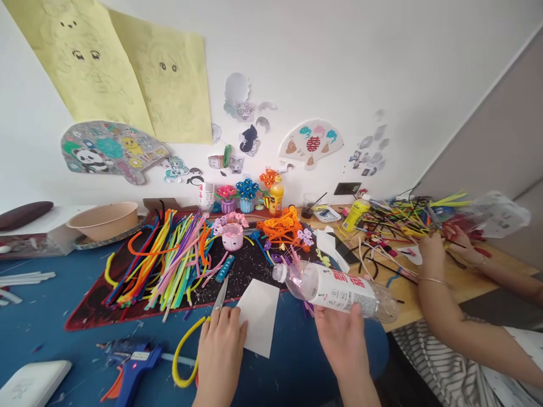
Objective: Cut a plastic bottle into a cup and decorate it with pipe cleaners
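- My right hand (345, 342) is right of the white paper (259, 316), its fingers closed around the clear bottle (341, 289), thumb across the front of the label.
- The bottle is held up on its side, right of the paper. Its long axis runs crosswise: the neck points left towards the paper's far right corner, the base away from it and slightly nearer me.
- My grip is around the middle, so neck and base both stick out.
- My left hand (220, 347) is at the paper's left edge, fingers bent over the scissors (220, 298); I can't tell whether they grip them. The blades point away from me.
- The left hand is nearer the scissors; the right has the bottle.
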{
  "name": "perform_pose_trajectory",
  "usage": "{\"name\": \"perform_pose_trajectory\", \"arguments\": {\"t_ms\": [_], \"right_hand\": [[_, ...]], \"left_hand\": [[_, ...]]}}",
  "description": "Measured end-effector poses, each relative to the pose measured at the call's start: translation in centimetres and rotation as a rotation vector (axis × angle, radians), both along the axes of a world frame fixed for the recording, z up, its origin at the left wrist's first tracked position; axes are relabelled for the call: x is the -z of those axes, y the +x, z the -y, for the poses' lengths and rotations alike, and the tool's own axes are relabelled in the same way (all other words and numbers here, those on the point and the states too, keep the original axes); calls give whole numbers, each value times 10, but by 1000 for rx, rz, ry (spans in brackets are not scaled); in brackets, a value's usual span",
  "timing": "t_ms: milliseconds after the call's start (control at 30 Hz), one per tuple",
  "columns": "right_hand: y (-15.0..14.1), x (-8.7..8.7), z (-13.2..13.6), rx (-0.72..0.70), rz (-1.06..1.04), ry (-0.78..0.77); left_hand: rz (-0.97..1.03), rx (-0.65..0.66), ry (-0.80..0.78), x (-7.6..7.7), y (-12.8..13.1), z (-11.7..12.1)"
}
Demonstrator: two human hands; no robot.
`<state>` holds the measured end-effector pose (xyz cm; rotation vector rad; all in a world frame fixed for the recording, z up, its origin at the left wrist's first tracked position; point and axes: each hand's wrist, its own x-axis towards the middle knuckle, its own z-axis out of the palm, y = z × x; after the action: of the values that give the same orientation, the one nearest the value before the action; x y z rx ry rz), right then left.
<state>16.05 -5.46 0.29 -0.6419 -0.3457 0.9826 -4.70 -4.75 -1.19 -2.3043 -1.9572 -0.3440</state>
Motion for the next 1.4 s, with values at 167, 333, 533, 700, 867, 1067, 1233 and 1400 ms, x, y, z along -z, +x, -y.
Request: {"name": "perform_pose_trajectory", "arguments": {"t_ms": [167, 333, 533, 700, 867, 1067, 1233, 1400], "right_hand": [[0, 1, 0, -3, 9, -3], [3, 5, -4, 13, 25, -49], [-1, 4, -1, -42, 9, -26], [1, 1, -4, -22, -14, 24], [1, -3, -4, -2, -42, 50], [1, -2, -3, -25, -96, 71], [2, 3, -2, -40, -82, 61], [5, 7, -1, -55, -19, 34]], "left_hand": [[-31, -69, 9, 5, 9, -6], [33, -77, 3, 6, 11, -10], [314, -71, 5, -15, 8, -7], [925, -23, -229, -26, -1, -9], [1016, 4, -347, -19, -8, -10], [754, -57, -413, -10, -7, -10], [489, -153, -398, -11, 7, -17], [360, -172, -380, -17, 18, -23]]}}
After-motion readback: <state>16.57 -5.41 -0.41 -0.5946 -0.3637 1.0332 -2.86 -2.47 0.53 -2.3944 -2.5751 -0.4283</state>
